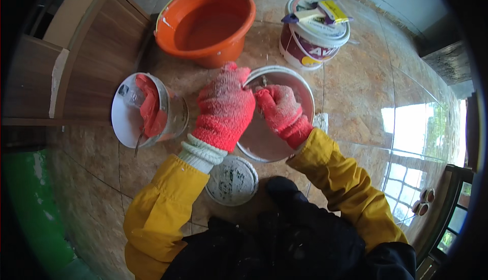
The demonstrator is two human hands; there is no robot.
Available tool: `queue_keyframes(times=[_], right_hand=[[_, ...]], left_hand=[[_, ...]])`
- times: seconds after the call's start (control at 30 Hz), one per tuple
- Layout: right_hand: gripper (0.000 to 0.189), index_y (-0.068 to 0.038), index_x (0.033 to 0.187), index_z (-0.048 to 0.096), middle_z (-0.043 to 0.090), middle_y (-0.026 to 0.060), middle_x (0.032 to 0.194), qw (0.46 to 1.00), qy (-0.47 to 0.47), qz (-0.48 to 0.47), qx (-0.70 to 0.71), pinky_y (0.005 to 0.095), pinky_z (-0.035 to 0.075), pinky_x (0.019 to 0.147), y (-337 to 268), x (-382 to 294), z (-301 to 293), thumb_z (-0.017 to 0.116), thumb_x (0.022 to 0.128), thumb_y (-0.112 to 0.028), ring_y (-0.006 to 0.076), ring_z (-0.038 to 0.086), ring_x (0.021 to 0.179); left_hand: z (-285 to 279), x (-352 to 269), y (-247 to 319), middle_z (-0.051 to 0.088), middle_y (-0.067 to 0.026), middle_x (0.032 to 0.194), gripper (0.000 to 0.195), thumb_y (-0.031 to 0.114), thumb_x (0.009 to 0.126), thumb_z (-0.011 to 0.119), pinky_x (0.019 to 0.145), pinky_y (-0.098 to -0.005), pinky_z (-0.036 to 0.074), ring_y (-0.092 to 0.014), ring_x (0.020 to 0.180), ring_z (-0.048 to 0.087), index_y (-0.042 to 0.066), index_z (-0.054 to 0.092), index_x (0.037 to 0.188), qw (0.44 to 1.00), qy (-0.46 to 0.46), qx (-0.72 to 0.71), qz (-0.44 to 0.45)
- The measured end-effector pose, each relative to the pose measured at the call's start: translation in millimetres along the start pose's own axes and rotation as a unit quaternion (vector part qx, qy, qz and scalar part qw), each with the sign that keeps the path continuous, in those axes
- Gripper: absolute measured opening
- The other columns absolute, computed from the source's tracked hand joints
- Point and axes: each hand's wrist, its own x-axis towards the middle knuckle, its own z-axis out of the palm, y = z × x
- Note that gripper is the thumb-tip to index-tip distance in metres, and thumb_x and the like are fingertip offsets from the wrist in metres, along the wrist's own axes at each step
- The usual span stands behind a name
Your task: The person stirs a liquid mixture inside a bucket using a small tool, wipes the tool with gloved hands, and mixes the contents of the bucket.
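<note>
Both my hands wear red knitted gloves whitened with dust or paint. My left hand [228,102] is closed at the left rim of a round bucket [312,104] with pinkish contents; whether it grips the rim or something else is hidden. Over the bucket's opening, my right hand [280,108] has its fingers curled, close beside the left, near a small object at the inner wall that I cannot make out. A paint-stained round lid [232,181] lies on the floor below the bucket. To the left, a white bucket [124,125] holds a red cloth or glove [148,106] and clear plastic.
An orange basin [209,53] stands at the back. Right of it, a lidded paint bucket [305,45] carries a wide paintbrush [309,14]. A wooden cabinet [95,58] borders the left side. Tiled floor [354,93] extends right, towards a glazed door frame [455,211].
</note>
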Motion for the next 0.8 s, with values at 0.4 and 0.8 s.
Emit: queue_keyframes(times=[0.4,0.8], right_hand=[[0.029,-0.001,0.073,0.062,0.055,0.0134,0.056,1.0,-0.023,0.007,-0.012,0.0357,0.041,0.054,13,3,3,0.049,0.089,-0.021,0.0182,0.051,0.053],[0.03,0.0,0.071,0.059,0.052,0.0153,0.056,0.999,-0.034,-0.004,0.002,0.0365,0.039,0.054,13,-2,0,0.049,0.09,-0.022,0.0195,0.045,0.051]], left_hand=[[2,-3,0,0.058,-0.0143,0.107,0.027,0.013,0.075,0.057,0.083,-0.0435,0.046,-0.034,0.099,0.057,0.009,0.06,0.102,0.998,-0.059,-0.004,0.014],[-13,7,13,0.059,-0.0158,0.106,0.027,0.011,0.075,0.059,0.085,-0.0419,0.046,-0.034,0.099,0.057,0.009,0.062,0.102,0.997,-0.066,-0.023,-0.029]])
